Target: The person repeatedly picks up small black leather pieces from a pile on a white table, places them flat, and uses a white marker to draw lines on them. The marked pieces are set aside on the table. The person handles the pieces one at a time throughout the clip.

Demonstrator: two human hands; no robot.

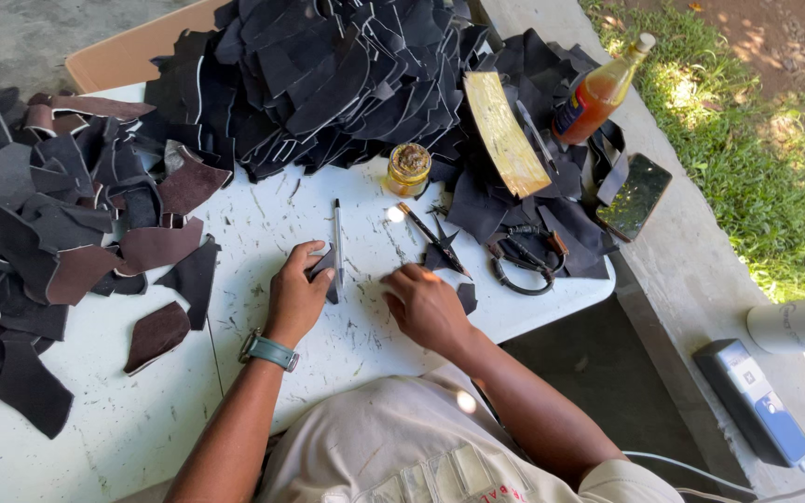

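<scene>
Black leather pieces (328,74), white table (263,233)

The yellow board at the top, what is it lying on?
The yellow board lies on a pile of dark leather pieces, beside an amber bottle. What sits beneath that pile is covered, so it cannot be seen.

Outdoor leather workshop: leather scraps (328,74) piled.
</scene>
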